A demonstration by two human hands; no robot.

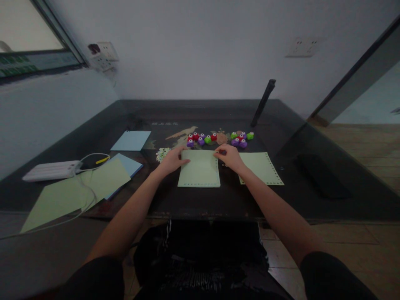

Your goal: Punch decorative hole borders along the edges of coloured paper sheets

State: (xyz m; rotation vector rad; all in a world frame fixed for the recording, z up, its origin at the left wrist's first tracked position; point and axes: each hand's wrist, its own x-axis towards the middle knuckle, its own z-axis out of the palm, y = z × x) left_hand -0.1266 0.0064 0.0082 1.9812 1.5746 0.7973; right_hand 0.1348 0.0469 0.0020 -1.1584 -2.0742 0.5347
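A pale green sheet of paper (200, 168) lies in front of me on the dark table, with a faint row of marks along its near edge. My left hand (173, 160) grips its upper left corner, thumb on top and fingers at the far edge. At the upper right corner, my right hand (230, 157) pinches the paper between thumb and fingertips. Another pale green sheet (261, 166), with rows of holes along its right and near edges, lies partly under my right wrist. Beyond the hands sit several red, green and purple eyeball-like pieces (201, 141).
On the left lie loose green sheets (112, 179), a blue sheet (133, 141) and a white power bank (53, 171) with a cable. Small white flowers (162, 155) are beside my left hand. A black upright stick (263, 103) stands at the back; a dark flat object (323, 175) lies right.
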